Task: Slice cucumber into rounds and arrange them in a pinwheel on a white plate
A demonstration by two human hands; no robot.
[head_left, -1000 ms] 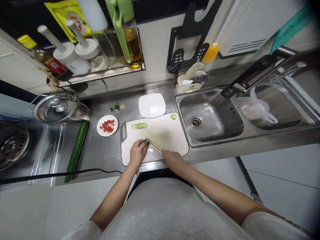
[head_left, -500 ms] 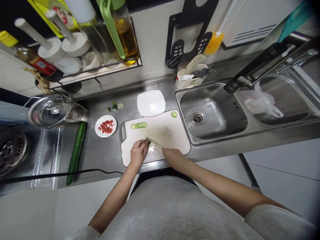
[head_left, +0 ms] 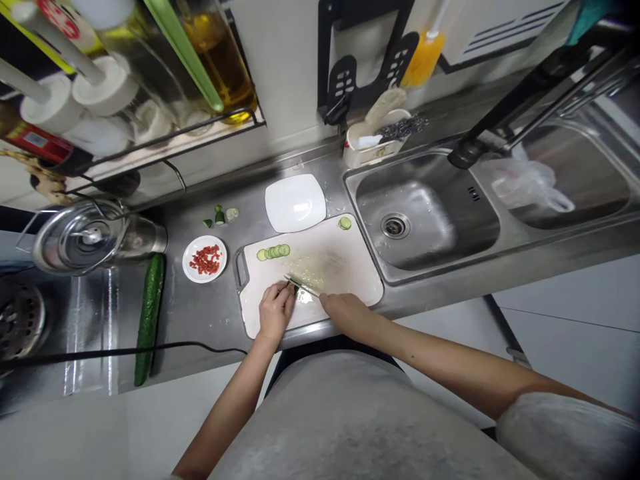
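Note:
My left hand (head_left: 275,309) is closed over a short piece of cucumber (head_left: 293,287) on the white cutting board (head_left: 265,297); most of the piece is hidden by the fingers. My right hand (head_left: 345,313) grips the handle of a knife (head_left: 306,288), whose blade lies across the board with its tip beside my left fingertips. Toward the board's upper left, several cucumber slices (head_left: 274,252) overlap in a row. Another slice or two (head_left: 345,223) sit at the upper right corner.
Behind the board stands a white square plate (head_left: 295,203). Left of it are a small plate of chopped red pieces (head_left: 186,261), cucumber scraps (head_left: 219,215), a whole cucumber (head_left: 149,320), a lidded steel pot (head_left: 80,237) and a black cord (head_left: 150,348). At right is the sink (head_left: 425,227).
The head view has shifted closer to the counter, so the surroundings slide in frame. Both hands keep their holds over the same part of the board, with the knife's angle slightly changed.

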